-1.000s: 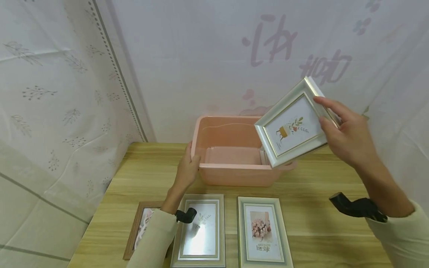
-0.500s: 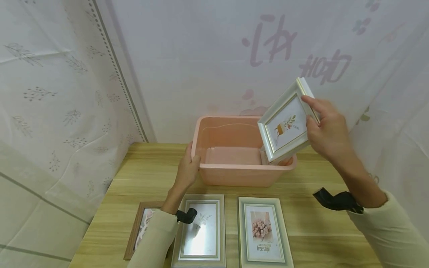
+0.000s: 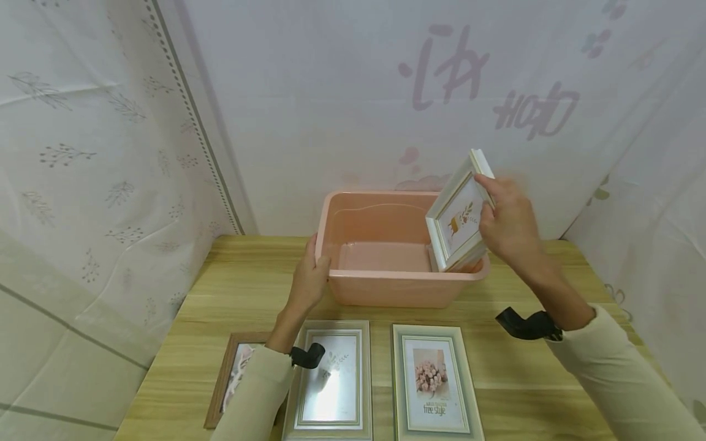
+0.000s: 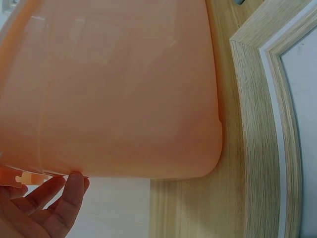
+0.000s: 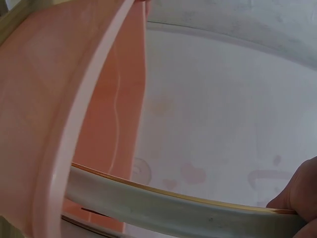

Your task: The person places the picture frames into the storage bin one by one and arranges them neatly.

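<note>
At lower left, a brown frame (image 3: 228,376) is being partly covered by a sleeve (image 3: 256,395). Near centre, the left rim of the pink basin (image 3: 391,289) is being gripped by the left hand (image 3: 309,278); below, a silver frame (image 3: 331,383) and a bouquet frame (image 3: 436,383) are being supported flat by the table (image 3: 254,278). Right of centre, a white frame (image 3: 453,226), tilted with its lower end inside the basin, is being pinched by the right hand (image 3: 510,223). Loading is seemingly being done; steady lowering, then release, is probably being called for.
</note>
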Available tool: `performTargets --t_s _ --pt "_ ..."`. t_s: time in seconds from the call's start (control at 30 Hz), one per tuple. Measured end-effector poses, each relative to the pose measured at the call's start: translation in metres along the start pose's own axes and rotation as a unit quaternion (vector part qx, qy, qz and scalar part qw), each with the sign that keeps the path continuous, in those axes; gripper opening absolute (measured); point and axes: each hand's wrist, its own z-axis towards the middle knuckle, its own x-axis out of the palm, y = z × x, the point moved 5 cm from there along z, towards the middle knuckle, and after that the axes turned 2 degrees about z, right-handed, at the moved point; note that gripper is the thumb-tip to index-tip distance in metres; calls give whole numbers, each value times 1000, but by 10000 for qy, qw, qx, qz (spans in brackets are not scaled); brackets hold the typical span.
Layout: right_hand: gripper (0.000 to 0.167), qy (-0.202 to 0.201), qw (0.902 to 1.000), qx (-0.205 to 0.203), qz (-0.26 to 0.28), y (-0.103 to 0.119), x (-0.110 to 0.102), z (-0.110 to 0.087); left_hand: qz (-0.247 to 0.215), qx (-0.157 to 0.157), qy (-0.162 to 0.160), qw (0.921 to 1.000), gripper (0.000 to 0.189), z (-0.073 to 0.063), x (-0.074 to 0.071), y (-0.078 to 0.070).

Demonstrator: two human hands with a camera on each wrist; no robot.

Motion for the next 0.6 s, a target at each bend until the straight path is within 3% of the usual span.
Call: performTargets --t_s 0.6 --pt "58 89 9999 28 -93 -24 35 -4 56 14 -22 10000 60 2 -1 1"
